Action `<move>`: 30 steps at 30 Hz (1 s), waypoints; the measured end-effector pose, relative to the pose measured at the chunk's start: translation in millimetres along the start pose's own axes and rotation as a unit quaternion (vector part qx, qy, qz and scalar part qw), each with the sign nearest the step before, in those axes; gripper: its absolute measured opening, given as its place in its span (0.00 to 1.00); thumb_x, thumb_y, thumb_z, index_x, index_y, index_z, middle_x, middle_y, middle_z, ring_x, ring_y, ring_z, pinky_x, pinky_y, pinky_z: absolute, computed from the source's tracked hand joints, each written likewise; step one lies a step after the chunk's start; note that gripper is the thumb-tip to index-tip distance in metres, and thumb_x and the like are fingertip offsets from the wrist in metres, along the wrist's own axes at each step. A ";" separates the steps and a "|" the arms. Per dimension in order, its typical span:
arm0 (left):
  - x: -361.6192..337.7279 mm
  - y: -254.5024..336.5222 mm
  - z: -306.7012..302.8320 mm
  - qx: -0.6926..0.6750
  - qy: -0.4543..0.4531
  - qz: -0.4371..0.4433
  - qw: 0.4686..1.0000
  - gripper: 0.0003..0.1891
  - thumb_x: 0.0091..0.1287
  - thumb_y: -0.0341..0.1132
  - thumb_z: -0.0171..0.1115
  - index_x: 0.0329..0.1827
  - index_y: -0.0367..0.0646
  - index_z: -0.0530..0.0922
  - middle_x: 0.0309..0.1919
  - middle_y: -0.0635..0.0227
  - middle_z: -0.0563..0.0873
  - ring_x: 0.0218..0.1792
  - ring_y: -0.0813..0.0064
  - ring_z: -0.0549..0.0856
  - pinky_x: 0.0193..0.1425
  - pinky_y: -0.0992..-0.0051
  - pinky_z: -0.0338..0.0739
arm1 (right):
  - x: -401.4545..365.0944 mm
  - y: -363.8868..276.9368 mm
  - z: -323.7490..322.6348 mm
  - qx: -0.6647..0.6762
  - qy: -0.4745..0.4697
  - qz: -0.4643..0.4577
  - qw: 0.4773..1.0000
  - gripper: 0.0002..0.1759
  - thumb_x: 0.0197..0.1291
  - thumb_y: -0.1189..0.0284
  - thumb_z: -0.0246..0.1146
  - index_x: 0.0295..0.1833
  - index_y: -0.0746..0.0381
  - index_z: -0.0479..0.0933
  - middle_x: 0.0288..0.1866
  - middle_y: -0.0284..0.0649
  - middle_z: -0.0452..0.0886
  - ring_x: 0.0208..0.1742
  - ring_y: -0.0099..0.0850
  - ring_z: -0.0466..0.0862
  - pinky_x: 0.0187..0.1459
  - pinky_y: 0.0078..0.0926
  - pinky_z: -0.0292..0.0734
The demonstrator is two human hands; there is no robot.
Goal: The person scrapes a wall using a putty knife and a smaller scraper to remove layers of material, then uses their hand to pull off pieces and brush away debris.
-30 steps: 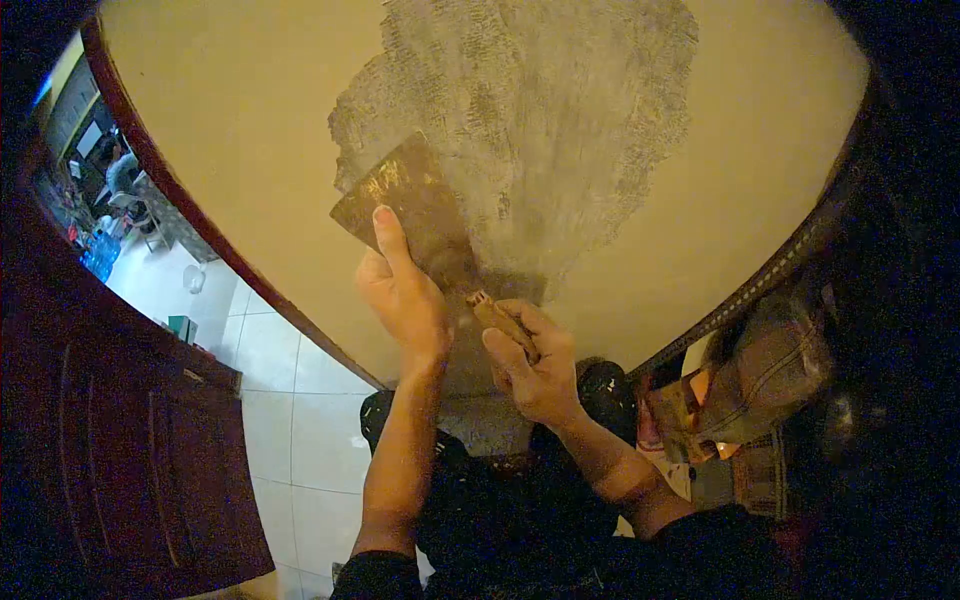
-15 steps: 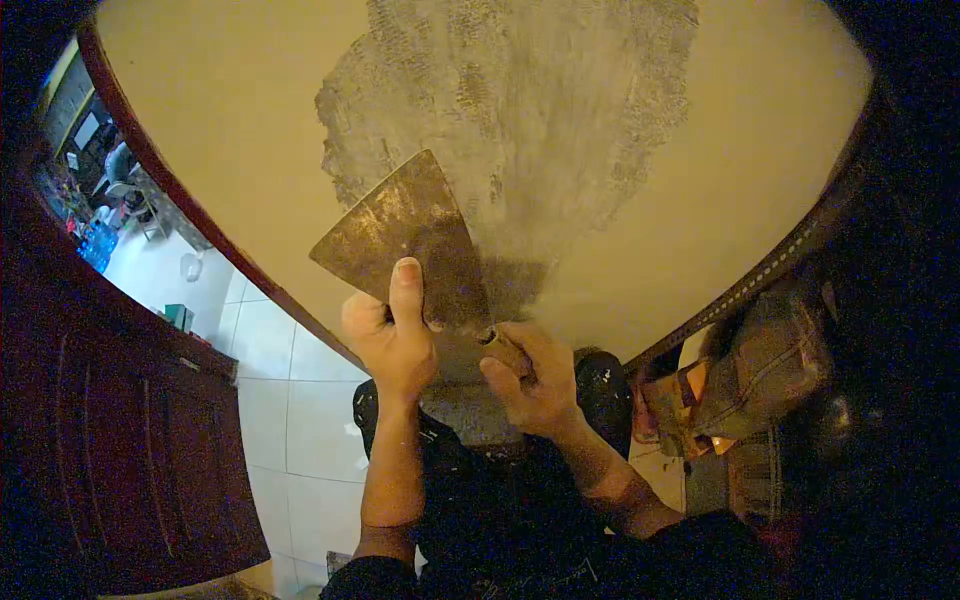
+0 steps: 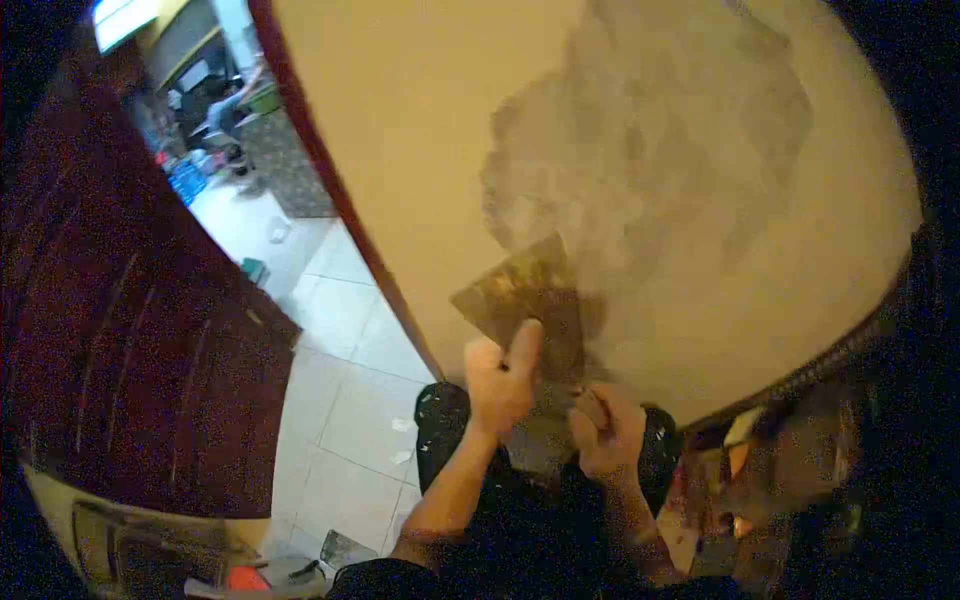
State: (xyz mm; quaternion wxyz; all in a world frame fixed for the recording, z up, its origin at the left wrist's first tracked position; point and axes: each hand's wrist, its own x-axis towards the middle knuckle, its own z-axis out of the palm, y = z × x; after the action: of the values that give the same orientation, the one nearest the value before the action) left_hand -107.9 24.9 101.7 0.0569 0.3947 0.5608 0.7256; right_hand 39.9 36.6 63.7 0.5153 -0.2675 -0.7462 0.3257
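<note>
In the head view, a wide triangular putty knife (image 3: 525,283) with a stained metal blade is held in front of a pale yellow wall (image 3: 410,110). My left hand (image 3: 500,388) grips it, thumb laid flat up the blade and fingers curled behind. Close at the blade's narrow lower end, my right hand (image 3: 613,432) is closed round a short handle, mostly hidden by the fingers. Beyond the blade, a rough greyish patch (image 3: 650,150) spreads over the upper wall. The picture is blurred by motion.
A dark red door (image 3: 130,330) stands at the left. Past the wall's dark red edge trim (image 3: 330,180), white floor tiles (image 3: 345,400) lead to a farther room with a person (image 3: 228,112). Dim clutter (image 3: 770,480) lies at lower right; a red item (image 3: 250,577) sits at lower left.
The view has swung left, so the wall, patch and both hands appear farther right and lower. The hands keep their hold on the putty knife.
</note>
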 end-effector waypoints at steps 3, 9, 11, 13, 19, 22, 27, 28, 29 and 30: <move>-14.6 -15.7 -22.4 -0.007 -0.083 -0.046 0.995 0.24 0.71 0.46 0.56 0.21 0.36 0.74 0.13 0.63 0.73 0.14 0.76 0.68 0.21 0.69 0.60 | -19.5 -1.5 8.0 -0.010 -0.002 0.033 0.999 0.12 0.55 0.72 0.65 0.41 0.69 0.75 0.20 0.32 0.72 0.21 0.19 0.68 0.25 0.19 0.67; -23.2 -45.4 -38.6 -0.113 -0.070 -0.206 0.970 0.27 0.76 0.49 0.41 0.22 0.41 0.74 0.14 0.70 0.76 0.17 0.81 0.71 0.22 0.77 0.62 | -34.4 15.1 4.0 -0.031 0.010 0.057 0.998 0.11 0.54 0.71 0.66 0.40 0.65 0.75 0.20 0.35 0.75 0.20 0.22 0.72 0.24 0.22 0.69; -26.9 -53.7 -43.1 -0.080 -0.060 -0.171 0.980 0.27 0.76 0.49 0.40 0.22 0.41 0.73 0.14 0.71 0.75 0.17 0.81 0.70 0.23 0.78 0.61 | -37.4 15.4 -1.2 -0.023 0.024 0.081 0.996 0.12 0.53 0.69 0.69 0.40 0.62 0.76 0.20 0.39 0.77 0.18 0.27 0.77 0.23 0.26 0.73; -18.6 -53.4 -51.7 -0.069 -0.028 -0.137 0.988 0.22 0.74 0.46 0.48 0.25 0.40 0.73 0.16 0.69 0.76 0.19 0.79 0.73 0.25 0.77 0.65 | -42.8 18.9 -8.9 -0.043 0.042 0.091 0.994 0.12 0.53 0.68 0.68 0.40 0.62 0.75 0.18 0.37 0.75 0.17 0.25 0.74 0.22 0.25 0.71; 55.7 -43.7 -48.7 0.352 0.069 0.233 0.904 0.30 0.61 0.41 0.67 0.60 0.33 0.69 0.59 0.45 0.70 0.63 0.48 0.67 0.66 0.54 0.59 | -59.0 32.3 -31.2 -0.064 0.078 0.070 0.992 0.12 0.55 0.69 0.67 0.39 0.64 0.74 0.18 0.34 0.73 0.16 0.21 0.69 0.21 0.21 0.68; 96.5 -39.4 -29.2 0.416 0.073 0.262 0.868 0.36 0.61 0.42 0.67 0.68 0.33 0.63 0.70 0.43 0.59 0.72 0.40 0.53 0.74 0.50 0.48 | -60.0 20.8 -35.2 -0.014 0.105 0.116 0.988 0.09 0.58 0.70 0.65 0.37 0.64 0.74 0.19 0.31 0.72 0.19 0.17 0.67 0.22 0.20 0.65; 84.0 -35.1 6.4 0.452 -0.093 0.339 0.820 0.39 0.62 0.46 0.63 0.70 0.31 0.60 0.72 0.43 0.57 0.74 0.44 0.54 0.77 0.56 0.45 | -77.7 39.4 -42.3 -0.008 0.107 0.153 0.982 0.09 0.61 0.70 0.63 0.36 0.64 0.72 0.20 0.27 0.68 0.22 0.15 0.63 0.23 0.18 0.60; 78.2 -41.4 6.6 0.342 -0.214 0.410 0.818 0.37 0.62 0.46 0.63 0.69 0.31 0.63 0.72 0.43 0.58 0.72 0.43 0.58 0.76 0.56 0.49 | -77.3 40.7 -44.7 -0.004 0.104 0.169 0.980 0.11 0.62 0.68 0.62 0.35 0.64 0.70 0.22 0.26 0.64 0.23 0.16 0.61 0.24 0.17 0.57; 71.4 -48.4 8.6 0.220 -0.327 0.465 0.793 0.36 0.62 0.46 0.63 0.67 0.30 0.66 0.71 0.43 0.60 0.70 0.42 0.61 0.74 0.56 0.53 | -74.3 42.7 -47.7 -0.007 0.098 0.175 0.980 0.11 0.62 0.68 0.62 0.35 0.64 0.70 0.22 0.26 0.64 0.23 0.16 0.61 0.24 0.17 0.57; 62.1 -64.8 2.2 0.219 -0.331 0.449 0.801 0.36 0.62 0.46 0.63 0.67 0.30 0.66 0.71 0.43 0.60 0.70 0.42 0.61 0.74 0.56 0.53 | -73.6 47.8 -48.3 -0.027 0.113 0.131 0.985 0.10 0.62 0.69 0.61 0.35 0.64 0.70 0.22 0.26 0.65 0.23 0.16 0.62 0.23 0.16 0.57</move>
State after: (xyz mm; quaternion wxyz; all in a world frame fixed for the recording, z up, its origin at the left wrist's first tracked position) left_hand -172.1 82.8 77.8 -0.1810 0.8203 0.4117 0.3533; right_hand 112.5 23.4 -4.1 0.5413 -0.4120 -0.6503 0.3381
